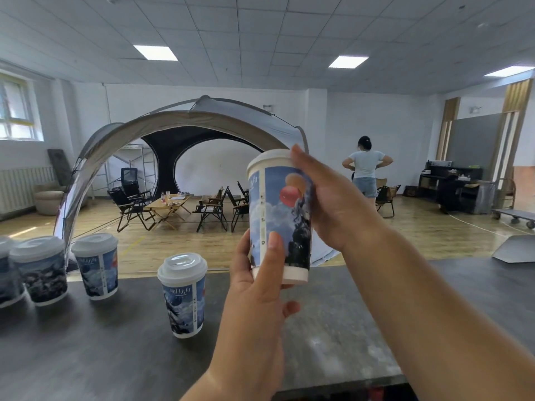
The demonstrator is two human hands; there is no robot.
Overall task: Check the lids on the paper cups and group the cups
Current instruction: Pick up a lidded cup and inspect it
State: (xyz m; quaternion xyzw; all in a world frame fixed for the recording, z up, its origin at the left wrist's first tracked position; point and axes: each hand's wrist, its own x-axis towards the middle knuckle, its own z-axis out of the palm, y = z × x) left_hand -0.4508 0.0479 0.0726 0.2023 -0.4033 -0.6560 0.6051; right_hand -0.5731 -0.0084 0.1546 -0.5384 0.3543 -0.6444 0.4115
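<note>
My left grip (254, 285) is clenched round the foot of the held cup (279, 215). The thumb lies up the front of the print, and the other fingers wrap underneath, with one fingertip showing below the base. The cup is off the table (347, 328), raised in front of me and close to upright. It is a tall paper cup with a white bottom band and a printed wrap of blue sky, cloud, dark rock and a red and an orange ball. Its white lid (269, 157) sits on the rim.

My right grip (327, 204) grasps the same cup high on its right side, palm against the wall and one fingertip up on the lid's edge. I cannot see the rest of its fingers behind the cup.

On the table to my left stands the nearest cup (182, 296), upright and lidded. Farther left are the second cup (97, 267) and the third cup (40, 270). A fourth cup (5, 273) is cut off by the frame edge, just beside the third. All wear white lids.

Beyond the table are a domed tent (185, 120) with folding chairs (211, 209) under it, and a person (366, 169) standing on the wooden floor.
</note>
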